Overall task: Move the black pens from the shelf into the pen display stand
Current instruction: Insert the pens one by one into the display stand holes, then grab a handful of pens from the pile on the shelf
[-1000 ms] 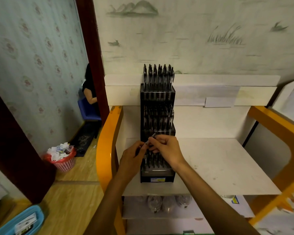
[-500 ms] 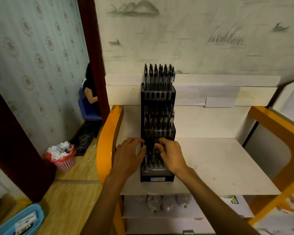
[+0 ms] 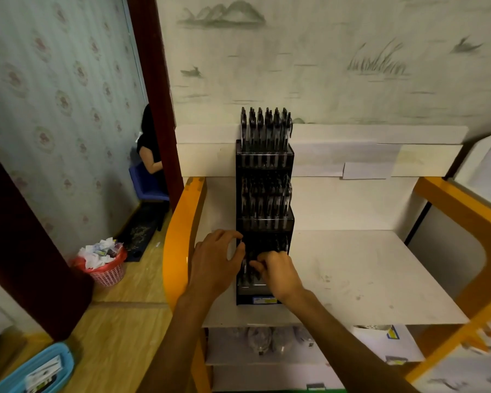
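A white shelf [image 3: 366, 273] with orange side frames is set against a wall papered with faint landscape drawings; a pink waste basket [image 3: 105, 268] stands on the wooden floor to the left. On the shelf a tall black pen display stand [image 3: 264, 217] is placed, its upper two tiers already filled with black pens [image 3: 264, 129].

A second ago a pen was held up between both hands above the lowest tier; now it has been lowered, and the right hand [image 3: 278, 275] is pressed down among the pens of that tier, its fingers [image 3: 260, 263] curled as if pinching a pen into its slot, though the pen itself cannot be made out clearly. The left hand [image 3: 216, 262] has been moved to the stand's left edge, where its loosely bent fingers touch the side, seemingly to steady it.

No loose pens are seen on the shelf surface, so the transfer is judged to be near its end.
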A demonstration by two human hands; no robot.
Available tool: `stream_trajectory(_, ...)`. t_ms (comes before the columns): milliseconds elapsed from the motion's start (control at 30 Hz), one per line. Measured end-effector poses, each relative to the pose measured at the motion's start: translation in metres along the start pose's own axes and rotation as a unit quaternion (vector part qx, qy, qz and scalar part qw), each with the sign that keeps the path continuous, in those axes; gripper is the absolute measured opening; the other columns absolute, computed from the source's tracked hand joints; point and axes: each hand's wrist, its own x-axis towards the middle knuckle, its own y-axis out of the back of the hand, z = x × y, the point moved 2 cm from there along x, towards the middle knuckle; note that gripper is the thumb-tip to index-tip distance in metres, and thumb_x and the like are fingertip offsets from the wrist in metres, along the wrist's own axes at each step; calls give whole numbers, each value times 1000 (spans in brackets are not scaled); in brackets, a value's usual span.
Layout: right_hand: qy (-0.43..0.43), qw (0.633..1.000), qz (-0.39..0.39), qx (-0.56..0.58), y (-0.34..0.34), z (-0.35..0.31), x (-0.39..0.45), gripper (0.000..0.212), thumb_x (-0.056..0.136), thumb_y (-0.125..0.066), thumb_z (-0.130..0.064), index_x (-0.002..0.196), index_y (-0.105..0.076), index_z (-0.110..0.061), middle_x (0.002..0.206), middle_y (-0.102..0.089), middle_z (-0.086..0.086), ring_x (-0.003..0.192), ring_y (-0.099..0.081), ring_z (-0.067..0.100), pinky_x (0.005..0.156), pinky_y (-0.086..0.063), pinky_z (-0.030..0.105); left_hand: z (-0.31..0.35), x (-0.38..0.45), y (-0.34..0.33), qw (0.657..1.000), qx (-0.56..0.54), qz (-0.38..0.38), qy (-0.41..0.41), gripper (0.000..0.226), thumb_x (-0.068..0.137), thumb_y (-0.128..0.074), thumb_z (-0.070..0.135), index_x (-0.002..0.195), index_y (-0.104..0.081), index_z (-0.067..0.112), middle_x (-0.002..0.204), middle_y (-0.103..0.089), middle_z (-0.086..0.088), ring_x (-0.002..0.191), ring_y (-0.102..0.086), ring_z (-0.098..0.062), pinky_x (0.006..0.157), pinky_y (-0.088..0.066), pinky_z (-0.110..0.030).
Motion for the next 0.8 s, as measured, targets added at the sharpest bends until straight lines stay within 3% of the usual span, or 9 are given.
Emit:
stream_trajectory(167,10,1000,-17,-24,9,0,-5,23,97,-60,-28,88,-73,-11,83,-73,9,78,-66,24,73,-53,37,8,2,0,1000,4,5,-21,23,96,-61,32,117,-65,25,115,-64,4,105,-59,-13,90,-51,-42)
stream_trajectory(267,3,999,22,-32,31,7,-10,17,96,-60,-30,96,-73,-20,84,-74,4,78,-67,24,70,-52,33,19,4,-9,1000,-4,1,-29,22,95,-63,31,115,-67,24,113,-65,3,105,-60,-14,90,-52,-42)
stream_trajectory(400,-21,998,42,-37,65,28,-21,25,95,-58,-33,114,-71,-24,103,-75,-1,89,-69,19,77,-54,30,45,3,-30,998,-29,-37,-47,20,96,-61,32,114,-67,27,114,-65,6,104,-58,-13,90,-50,-42)
stream_trajectory(500,-37,996,67,-55,96,51,-36,33,95,-58,-39,124,-67,-26,121,-70,-6,101,-67,13,81,-44,19,73,3,-48,994,-55,-63,-65,22,96,-60,32,117,-67,27,117,-66,8,107,-57,-13,93,-49,-39)
stream_trajectory(800,-116,983,113,-90,199,140,-125,37,92,-57,-42,125,-65,-30,126,-66,-6,107,-64,15,83,-50,28,197,-7,-120,978,-70,-129,-152,39,97,-52,44,133,-60,30,134,-62,10,119,-58,-13,103,-46,-39)
